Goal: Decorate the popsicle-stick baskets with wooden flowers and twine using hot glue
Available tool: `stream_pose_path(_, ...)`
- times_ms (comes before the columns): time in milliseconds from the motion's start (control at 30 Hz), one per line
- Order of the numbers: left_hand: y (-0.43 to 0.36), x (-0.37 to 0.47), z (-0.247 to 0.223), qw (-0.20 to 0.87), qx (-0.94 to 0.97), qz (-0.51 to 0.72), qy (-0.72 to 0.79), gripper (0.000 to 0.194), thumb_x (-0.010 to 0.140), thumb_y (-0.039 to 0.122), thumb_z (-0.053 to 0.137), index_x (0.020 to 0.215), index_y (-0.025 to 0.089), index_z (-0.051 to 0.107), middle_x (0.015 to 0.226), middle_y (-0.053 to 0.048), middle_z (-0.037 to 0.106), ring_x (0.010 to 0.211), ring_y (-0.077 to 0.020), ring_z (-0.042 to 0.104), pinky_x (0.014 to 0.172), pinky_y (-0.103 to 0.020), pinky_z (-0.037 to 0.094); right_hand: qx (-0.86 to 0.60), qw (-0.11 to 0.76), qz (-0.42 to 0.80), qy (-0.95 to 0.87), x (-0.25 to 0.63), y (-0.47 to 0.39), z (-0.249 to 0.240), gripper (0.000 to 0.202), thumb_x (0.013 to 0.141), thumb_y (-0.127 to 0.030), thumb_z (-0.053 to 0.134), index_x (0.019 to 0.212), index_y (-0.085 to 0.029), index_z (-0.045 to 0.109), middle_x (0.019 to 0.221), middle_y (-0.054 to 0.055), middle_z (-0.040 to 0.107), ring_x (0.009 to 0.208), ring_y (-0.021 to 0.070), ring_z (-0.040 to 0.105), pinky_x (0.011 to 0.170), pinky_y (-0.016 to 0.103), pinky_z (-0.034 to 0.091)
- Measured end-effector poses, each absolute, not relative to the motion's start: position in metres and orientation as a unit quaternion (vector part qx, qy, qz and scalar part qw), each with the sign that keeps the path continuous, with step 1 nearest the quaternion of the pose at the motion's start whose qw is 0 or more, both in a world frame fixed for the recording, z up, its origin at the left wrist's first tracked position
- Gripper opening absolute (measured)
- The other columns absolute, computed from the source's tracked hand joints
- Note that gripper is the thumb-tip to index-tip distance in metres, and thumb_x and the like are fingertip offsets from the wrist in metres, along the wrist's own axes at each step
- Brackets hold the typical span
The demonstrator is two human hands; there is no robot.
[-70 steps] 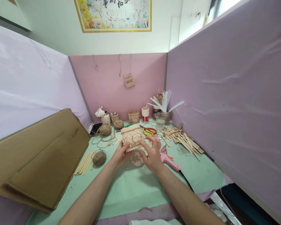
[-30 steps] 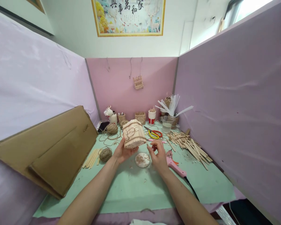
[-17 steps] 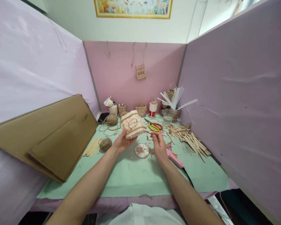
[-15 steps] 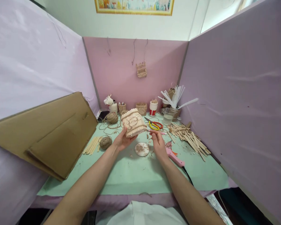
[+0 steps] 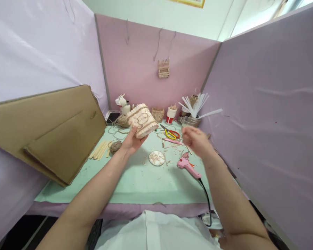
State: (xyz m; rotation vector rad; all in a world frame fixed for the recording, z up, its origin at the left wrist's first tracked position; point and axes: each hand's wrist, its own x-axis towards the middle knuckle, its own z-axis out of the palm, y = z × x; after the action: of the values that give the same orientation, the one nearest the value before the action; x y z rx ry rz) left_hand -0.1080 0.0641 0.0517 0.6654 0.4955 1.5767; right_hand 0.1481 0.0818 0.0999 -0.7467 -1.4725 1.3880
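A pale wooden container [image 5: 142,119] with rope bands and small chips on its side is tilted in the air, and my left hand [image 5: 133,140] grips it from below. My right hand [image 5: 197,140] is raised over the right side of the table, fingers curled together; anything between them is too small or blurred to make out. Below and between the hands lies a small round dish [image 5: 157,158] with pale shavings. A pink hot glue gun [image 5: 189,167] rests under my right hand. Scissors [image 5: 170,133] and a pink pen-like tool [image 5: 173,141] lie left of that hand.
Cardboard sheets [image 5: 59,135] lean at the left. Wooden sticks [image 5: 100,150] and a twine ball [image 5: 116,147] lie near them. A red-and-white cup [image 5: 171,114], a white animal figure [image 5: 121,101] and white strips [image 5: 194,106] stand at the back.
My right hand has moved away from the container, to the right and up. The container has tilted further and shifted left in view. The camera view has tilted down.
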Motion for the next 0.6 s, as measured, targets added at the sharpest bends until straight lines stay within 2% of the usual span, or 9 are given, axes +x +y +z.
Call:
stream_pose_path(67, 0.068, -0.111, 0.051, 0.596, 0.282, 0.713, 0.238, 0.046, 0.073, 0.038, 0.07, 0.115, 0.023, 0.057, 0.129, -0.003, 0.057, 0.121, -0.0195, 0.05, 0.097, -0.031, 0.044, -0.286, 0.569, 0.508, -0.58, 0.183, 0.099, 0.128, 0.026, 0.071, -0.041, 0.069, 0.071, -0.021, 0.051, 0.047, -0.01, 0.025, 0.04, 0.0049, 0.021, 0.043, 0.021, 0.016)
stream_pose_path(133, 0.071, -0.112, 0.049, 0.559, 0.275, 0.736, 0.264, 0.046, 0.07, 0.034, 0.073, 0.112, 0.025, 0.056, 0.124, -0.002, 0.06, 0.116, -0.018, 0.054, 0.093, -0.029, 0.046, -0.287, 0.651, 0.42, -0.563, 0.217, 0.119, 0.152, 0.023, 0.076, -0.035, 0.065, 0.07, -0.023, 0.046, 0.046, -0.011, 0.025, 0.039, 0.0056, 0.019, 0.043, 0.023, 0.017)
stream_pose_path(233, 0.075, -0.111, 0.045, 0.508, 0.274, 0.759, 0.3, 0.05, 0.064, 0.028, 0.078, 0.108, 0.027, 0.054, 0.119, 0.0, 0.061, 0.11, -0.0169, 0.057, 0.089, -0.029, 0.048, -0.395, 0.71, 0.258, -0.523, 0.261, 0.15, 0.175, 0.017, 0.091, -0.029, 0.039, 0.074, -0.025, 0.039, 0.048, -0.011, 0.026, 0.038, 0.0054, 0.019, 0.046, 0.026, 0.02)
stream_pose_path(267, 0.076, -0.11, 0.043, 0.495, 0.278, 0.763, 0.309, 0.052, 0.062, 0.027, 0.079, 0.107, 0.027, 0.053, 0.118, -0.001, 0.061, 0.108, -0.0172, 0.058, 0.089, -0.03, 0.048, -0.473, 0.679, 0.186, -0.53, 0.272, 0.159, 0.178, 0.021, 0.094, -0.026, 0.027, 0.08, -0.023, 0.042, 0.051, -0.009, 0.031, 0.039, 0.0054, 0.019, 0.047, 0.027, 0.022)
stream_pose_path(333, 0.079, -0.109, 0.039, 0.47, 0.294, 0.767, 0.322, 0.057, 0.059, 0.026, 0.08, 0.108, 0.026, 0.051, 0.116, -0.002, 0.061, 0.108, -0.0183, 0.058, 0.09, -0.032, 0.048, -0.637, 0.498, 0.022, -0.589, 0.288, 0.173, 0.174, 0.042, 0.093, -0.018, 0.007, 0.096, -0.014, 0.049, 0.064, 0.002, 0.049, 0.044, 0.007, 0.03, 0.051, 0.028, 0.028)
stream_pose_path(367, 0.08, -0.109, 0.037, 0.458, 0.304, 0.769, 0.326, 0.06, 0.059, 0.026, 0.081, 0.11, 0.026, 0.049, 0.116, -0.003, 0.061, 0.108, -0.0189, 0.058, 0.092, -0.033, 0.047, -0.663, 0.436, -0.002, -0.608, 0.293, 0.177, 0.168, 0.044, 0.093, -0.018, 0.009, 0.099, -0.01, 0.052, 0.073, 0.009, 0.056, 0.05, 0.0082, 0.038, 0.055, 0.029, 0.031)
stream_pose_path(433, 0.084, -0.109, 0.031, 0.437, 0.328, 0.771, 0.326, 0.068, 0.057, 0.025, 0.082, 0.115, 0.026, 0.046, 0.117, -0.005, 0.06, 0.111, -0.02, 0.057, 0.096, -0.036, 0.045, -0.682, 0.333, -0.003, -0.651, 0.299, 0.181, 0.152, 0.033, 0.091, -0.017, 0.028, 0.095, -0.009, 0.059, 0.085, 0.016, 0.063, 0.065, 0.0118, 0.051, 0.063, 0.029, 0.035)
stream_pose_path(500, 0.088, -0.11, 0.026, 0.426, 0.357, 0.766, 0.323, 0.076, 0.055, 0.023, 0.082, 0.119, 0.026, 0.042, 0.12, -0.006, 0.059, 0.114, -0.0216, 0.055, 0.099, -0.039, 0.043, -0.689, 0.245, 0.021, -0.682, 0.302, 0.181, 0.134, 0.02, 0.082, -0.012, 0.045, 0.085, -0.01, 0.065, 0.086, 0.017, 0.066, 0.072, 0.0158, 0.057, 0.068, 0.029, 0.038)
stream_pose_path(600, 0.091, -0.111, 0.021, 0.42, 0.4, 0.748, 0.322, 0.08, 0.053, 0.022, 0.083, 0.12, 0.024, 0.04, 0.125, -0.01, 0.056, 0.118, -0.0245, 0.053, 0.1, -0.043, 0.042, -0.697, 0.129, 0.057, -0.703, 0.306, 0.174, 0.111, 0.016, 0.069, -0.006, 0.057, 0.079, -0.012, 0.068, 0.076, 0.013, 0.068, 0.065, 0.0188, 0.06, 0.064, 0.03, 0.042)
